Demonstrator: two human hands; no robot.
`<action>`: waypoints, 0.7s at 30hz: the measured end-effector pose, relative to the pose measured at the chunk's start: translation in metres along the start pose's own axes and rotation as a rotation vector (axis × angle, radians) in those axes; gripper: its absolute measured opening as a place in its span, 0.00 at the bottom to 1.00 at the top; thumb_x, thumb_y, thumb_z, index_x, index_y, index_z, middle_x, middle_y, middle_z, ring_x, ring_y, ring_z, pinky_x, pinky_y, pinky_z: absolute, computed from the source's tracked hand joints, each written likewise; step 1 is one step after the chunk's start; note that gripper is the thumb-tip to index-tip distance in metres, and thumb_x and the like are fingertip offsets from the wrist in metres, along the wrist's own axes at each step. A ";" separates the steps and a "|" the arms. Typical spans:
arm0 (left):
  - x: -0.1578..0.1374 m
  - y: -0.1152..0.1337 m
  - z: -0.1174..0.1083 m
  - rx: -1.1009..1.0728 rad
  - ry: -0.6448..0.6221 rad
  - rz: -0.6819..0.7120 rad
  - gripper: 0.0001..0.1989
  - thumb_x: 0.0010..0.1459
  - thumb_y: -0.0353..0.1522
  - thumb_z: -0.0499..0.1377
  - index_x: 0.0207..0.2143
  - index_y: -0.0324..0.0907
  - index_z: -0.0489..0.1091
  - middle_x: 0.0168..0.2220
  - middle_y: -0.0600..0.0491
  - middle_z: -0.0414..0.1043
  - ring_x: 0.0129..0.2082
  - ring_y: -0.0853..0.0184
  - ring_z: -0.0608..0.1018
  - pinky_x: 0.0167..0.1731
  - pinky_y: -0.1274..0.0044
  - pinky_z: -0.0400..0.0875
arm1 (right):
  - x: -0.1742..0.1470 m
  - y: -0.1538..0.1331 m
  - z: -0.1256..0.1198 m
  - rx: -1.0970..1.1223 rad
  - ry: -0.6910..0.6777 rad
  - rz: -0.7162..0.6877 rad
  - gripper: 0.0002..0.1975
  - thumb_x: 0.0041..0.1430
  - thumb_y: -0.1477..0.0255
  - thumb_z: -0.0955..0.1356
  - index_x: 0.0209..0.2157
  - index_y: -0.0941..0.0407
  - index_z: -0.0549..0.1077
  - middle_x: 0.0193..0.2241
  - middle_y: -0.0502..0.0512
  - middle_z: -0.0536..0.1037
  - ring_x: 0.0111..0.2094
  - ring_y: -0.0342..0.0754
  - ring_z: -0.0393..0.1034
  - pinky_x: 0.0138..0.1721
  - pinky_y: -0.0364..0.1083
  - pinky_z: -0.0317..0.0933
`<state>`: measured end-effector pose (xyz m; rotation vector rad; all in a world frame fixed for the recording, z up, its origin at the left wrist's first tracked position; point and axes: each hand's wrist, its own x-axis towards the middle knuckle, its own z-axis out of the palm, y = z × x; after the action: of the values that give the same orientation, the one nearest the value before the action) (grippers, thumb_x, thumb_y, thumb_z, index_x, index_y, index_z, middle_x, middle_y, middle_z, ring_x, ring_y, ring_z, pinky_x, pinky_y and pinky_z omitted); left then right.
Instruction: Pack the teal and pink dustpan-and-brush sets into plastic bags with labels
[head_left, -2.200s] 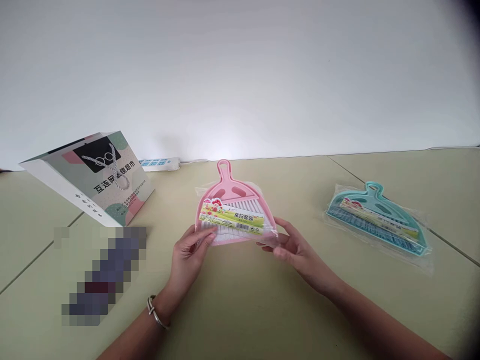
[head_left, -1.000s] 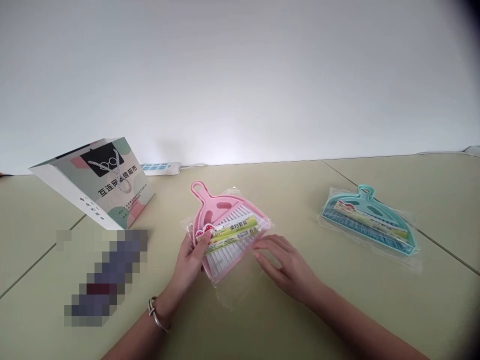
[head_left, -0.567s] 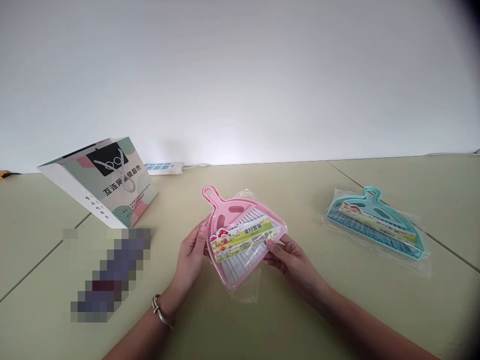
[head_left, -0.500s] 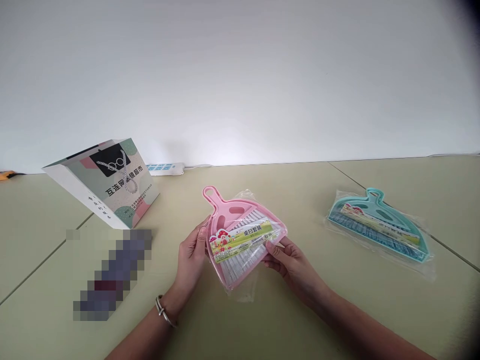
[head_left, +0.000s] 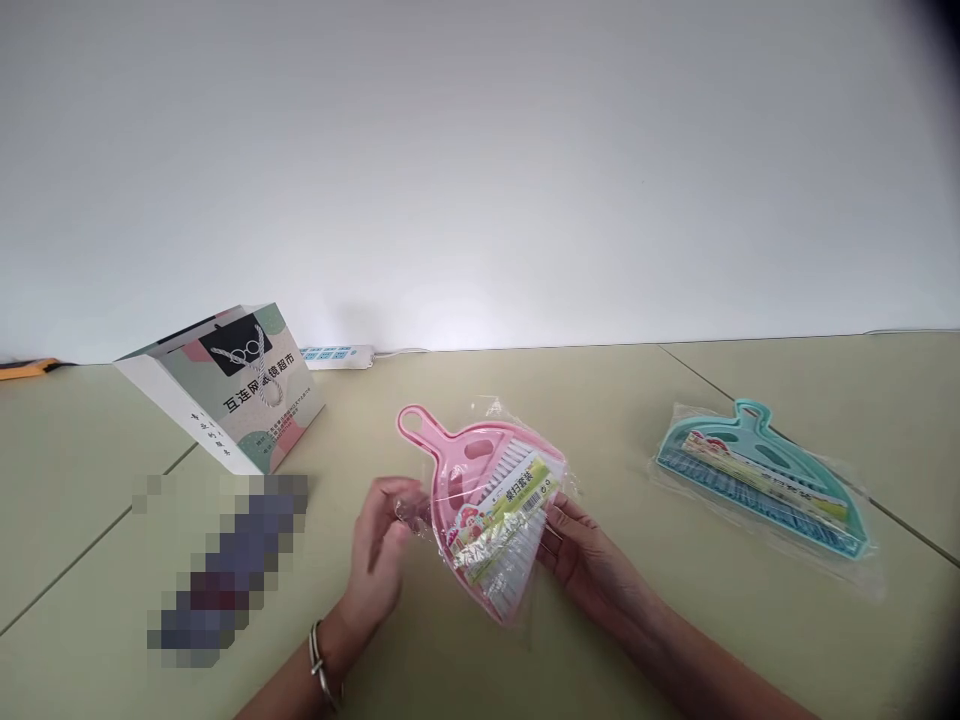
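A pink dustpan-and-brush set (head_left: 469, 450) in clear plastic wrap is held tilted above the table, its handle pointing up and left. White brush bristles and a printed label show through the wrap. My right hand (head_left: 581, 550) grips its right edge, thumb in front and fingers behind. At the left edge is my left hand (head_left: 379, 550), a bangle on its wrist. Its thumb stands apart from the curved fingers, whose tips are beside or behind a loose flap of the wrap. A second, turquoise dustpan-and-brush set (head_left: 780, 455), also wrapped, lies to the right.
A paper gift bag (head_left: 259, 400) with rope handles leans at the left. Behind it, a white power strip (head_left: 341, 356) lies against the wall. A pixelated dark object (head_left: 232, 570) is on the table (head_left: 600, 400) at the front left. An orange item (head_left: 30, 369) sits at the far left.
My left hand has let go of the pink set's left edge and its thumb has come away. The set has turned and dropped slightly in my right hand. The view has shifted a little.
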<state>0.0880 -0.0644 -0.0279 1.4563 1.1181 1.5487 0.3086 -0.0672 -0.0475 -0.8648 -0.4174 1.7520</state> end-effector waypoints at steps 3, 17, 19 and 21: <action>0.025 0.012 -0.008 -0.176 0.083 -0.310 0.25 0.56 0.52 0.47 0.37 0.41 0.68 0.32 0.50 0.74 0.30 0.65 0.75 0.29 0.75 0.68 | -0.002 -0.006 0.001 -0.068 -0.020 -0.012 0.13 0.41 0.66 0.76 0.30 0.55 0.75 0.31 0.52 0.81 0.30 0.46 0.75 0.34 0.45 0.67; 0.076 0.017 -0.040 0.110 -0.364 -0.592 0.15 0.43 0.42 0.65 0.23 0.39 0.71 0.21 0.54 0.70 0.20 0.72 0.71 0.20 0.80 0.65 | -0.003 -0.018 -0.003 -0.284 -0.072 0.039 0.15 0.40 0.63 0.76 0.28 0.57 0.74 0.27 0.53 0.80 0.26 0.44 0.73 0.28 0.41 0.64; 0.098 0.009 -0.068 0.384 -0.002 -0.426 0.15 0.46 0.43 0.62 0.27 0.38 0.72 0.23 0.51 0.72 0.23 0.69 0.74 0.22 0.78 0.68 | 0.002 -0.022 -0.010 -0.270 0.013 -0.014 0.15 0.38 0.63 0.76 0.26 0.56 0.74 0.26 0.53 0.79 0.25 0.45 0.73 0.28 0.42 0.65; 0.117 0.003 -0.092 0.522 0.117 -0.374 0.16 0.50 0.41 0.58 0.30 0.35 0.72 0.24 0.48 0.72 0.26 0.64 0.75 0.23 0.75 0.70 | 0.008 -0.027 -0.017 -0.267 0.090 -0.077 0.15 0.37 0.63 0.77 0.25 0.55 0.73 0.25 0.53 0.79 0.25 0.47 0.73 0.27 0.45 0.66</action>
<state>-0.0149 0.0320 0.0192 1.3761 1.8470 1.1361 0.3376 -0.0529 -0.0438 -1.0975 -0.6262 1.6020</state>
